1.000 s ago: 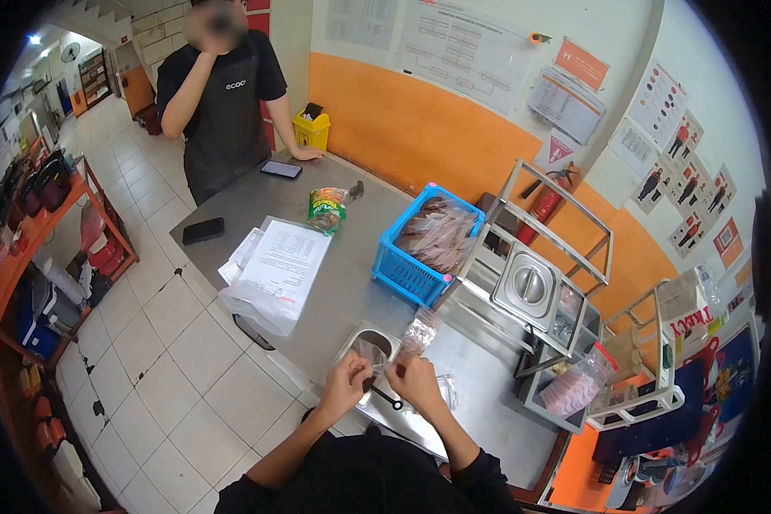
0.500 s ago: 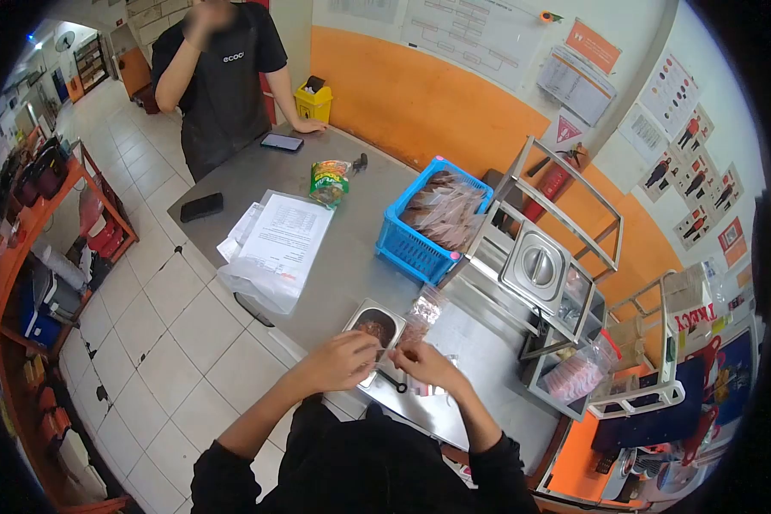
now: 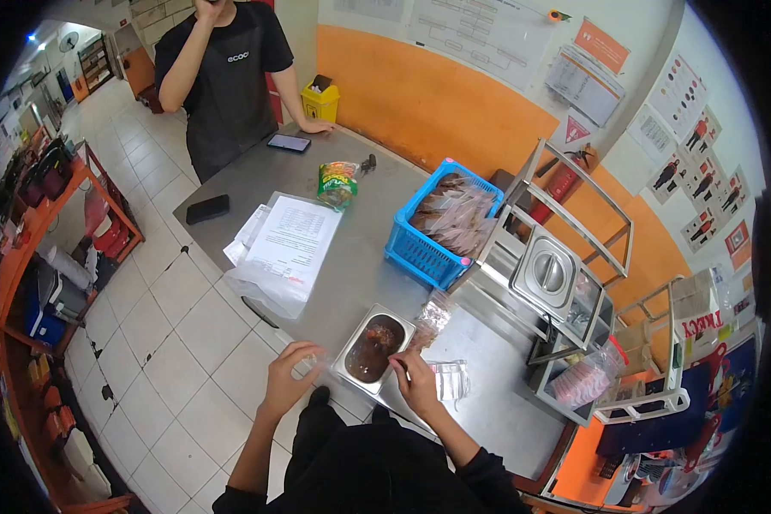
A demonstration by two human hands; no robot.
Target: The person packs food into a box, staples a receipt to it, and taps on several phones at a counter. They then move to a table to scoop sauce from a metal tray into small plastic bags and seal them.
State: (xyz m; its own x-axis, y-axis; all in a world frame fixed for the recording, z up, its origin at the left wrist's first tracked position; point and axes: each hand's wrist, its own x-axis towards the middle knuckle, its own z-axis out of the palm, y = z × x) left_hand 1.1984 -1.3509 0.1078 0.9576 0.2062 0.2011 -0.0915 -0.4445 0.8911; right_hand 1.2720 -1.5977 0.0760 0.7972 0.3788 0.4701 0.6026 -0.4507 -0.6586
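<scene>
My left hand is left of a steel container, its thumb and fingers curled round a small clear plastic bag. Inside the container lies a dark reddish-brown food. At the container's right rim is my right hand, fingertips pinched together; what they hold, if anything, is too small to tell. Beyond that hand lies a clear packet with brown contents. Silvery flat packets rest on the table to its right.
A blue basket full of filled packets stands farther back. Papers, a green snack bag and two phones lie on the steel table. Across it stands a person. A lidded steel pan sits right.
My left hand has moved left, away from the container, uncovering its contents. My right hand is still by the rim. The view has shifted slightly.
</scene>
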